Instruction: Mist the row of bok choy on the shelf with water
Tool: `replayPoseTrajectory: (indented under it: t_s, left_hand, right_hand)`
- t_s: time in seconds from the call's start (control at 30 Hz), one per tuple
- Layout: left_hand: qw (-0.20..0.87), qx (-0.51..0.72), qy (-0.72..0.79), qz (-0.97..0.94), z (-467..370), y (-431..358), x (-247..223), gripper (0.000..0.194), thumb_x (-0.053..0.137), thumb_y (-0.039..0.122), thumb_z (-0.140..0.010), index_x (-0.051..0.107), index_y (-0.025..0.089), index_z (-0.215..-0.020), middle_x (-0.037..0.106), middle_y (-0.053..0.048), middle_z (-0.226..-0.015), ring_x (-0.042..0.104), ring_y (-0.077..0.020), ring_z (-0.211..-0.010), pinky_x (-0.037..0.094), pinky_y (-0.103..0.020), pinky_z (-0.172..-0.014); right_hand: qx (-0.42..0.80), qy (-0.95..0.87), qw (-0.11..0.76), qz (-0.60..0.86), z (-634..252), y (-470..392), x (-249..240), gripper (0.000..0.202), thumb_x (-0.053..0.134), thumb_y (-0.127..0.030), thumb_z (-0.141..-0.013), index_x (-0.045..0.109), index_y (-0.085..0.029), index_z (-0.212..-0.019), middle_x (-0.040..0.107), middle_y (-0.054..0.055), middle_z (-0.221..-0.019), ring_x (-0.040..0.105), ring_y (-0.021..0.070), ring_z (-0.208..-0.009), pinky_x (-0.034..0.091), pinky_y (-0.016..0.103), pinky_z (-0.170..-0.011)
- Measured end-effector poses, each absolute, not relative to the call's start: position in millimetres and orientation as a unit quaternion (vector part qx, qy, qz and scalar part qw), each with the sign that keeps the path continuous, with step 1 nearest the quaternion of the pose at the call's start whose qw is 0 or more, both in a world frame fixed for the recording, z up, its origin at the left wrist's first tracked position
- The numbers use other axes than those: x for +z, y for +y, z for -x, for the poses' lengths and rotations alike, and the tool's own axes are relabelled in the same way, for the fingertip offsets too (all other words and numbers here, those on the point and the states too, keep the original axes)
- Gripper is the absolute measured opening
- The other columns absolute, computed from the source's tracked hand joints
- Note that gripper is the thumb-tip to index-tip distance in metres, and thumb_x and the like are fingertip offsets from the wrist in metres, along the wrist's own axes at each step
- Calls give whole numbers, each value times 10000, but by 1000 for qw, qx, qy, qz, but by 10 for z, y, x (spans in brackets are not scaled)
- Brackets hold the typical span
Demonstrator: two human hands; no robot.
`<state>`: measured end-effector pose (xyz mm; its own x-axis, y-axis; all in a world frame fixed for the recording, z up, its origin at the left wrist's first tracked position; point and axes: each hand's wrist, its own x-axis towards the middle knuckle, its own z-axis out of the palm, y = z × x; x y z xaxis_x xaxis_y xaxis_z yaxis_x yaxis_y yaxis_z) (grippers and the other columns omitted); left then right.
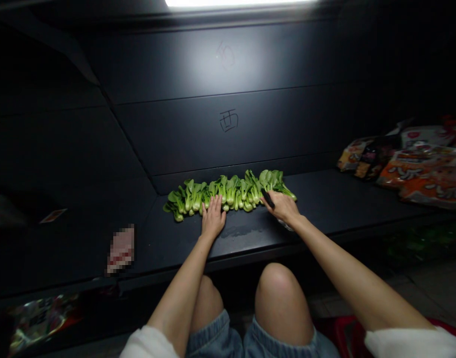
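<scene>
A row of green bok choy (pixel 231 191) lies side by side on the dark shelf, leaves toward the back panel and pale stem ends toward me. My left hand (pixel 213 219) rests flat against the front of the row, fingers stretched out and touching the stems. At the right part of the row, my right hand (pixel 283 206) is closed around what looks like a spray bottle (pixel 268 199). Its black head points to the upper left, and a bit of clear body shows below the palm. Wet patches mark the shelf (pixel 246 238) in front of the greens.
Packaged food bags (pixel 425 174) are piled on the shelf at the right. A blurred-out pinkish item (pixel 121 248) and a small card (pixel 53 216) lie at the left. Behind rises a dark panel (pixel 190 134) with handwritten marks. A red stool (pixel 343 333) is partly visible below.
</scene>
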<state>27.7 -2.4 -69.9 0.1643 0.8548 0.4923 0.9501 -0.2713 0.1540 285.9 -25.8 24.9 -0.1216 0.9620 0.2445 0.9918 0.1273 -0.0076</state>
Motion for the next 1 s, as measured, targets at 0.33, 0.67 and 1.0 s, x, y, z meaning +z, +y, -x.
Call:
replayPoseTrajectory:
  t_s: [0.33,0.67,1.0]
  left_hand:
    - [99,-242,-599,757,-274,-18,-703,653,403,269,-934,243,184,-1562,341,-121,-1582,247,-256,-1494,154,-573,-1203]
    - [103,-246,-598,756,-270,-12,-717,647,405,268,-936,249,185,-1558,345,-119,-1581,250,-256,-1493,154,-575,-1203]
    - [92,-247,-597,758,-268,-16,-708,643,402,265,-939,250,175,-1557,336,-112,-1584,243,-253,-1495,139,-575,-1207]
  right_hand:
    - [-84,-730,93,672,-2928,-255,231,428,305,-476,-1020,605,-175,-1071,745,114,-1015,700,242,-940,419,274,-711]
    - [-93,-726,110,673,-2961,-243,208,416,313,-476,-1019,598,-176,-1054,745,112,-994,703,234,-917,414,271,-712]
    - [-83,-720,84,684,-2949,-212,224,414,322,-461,-1018,613,-168,-1051,749,127,-993,709,243,-924,430,279,-727]
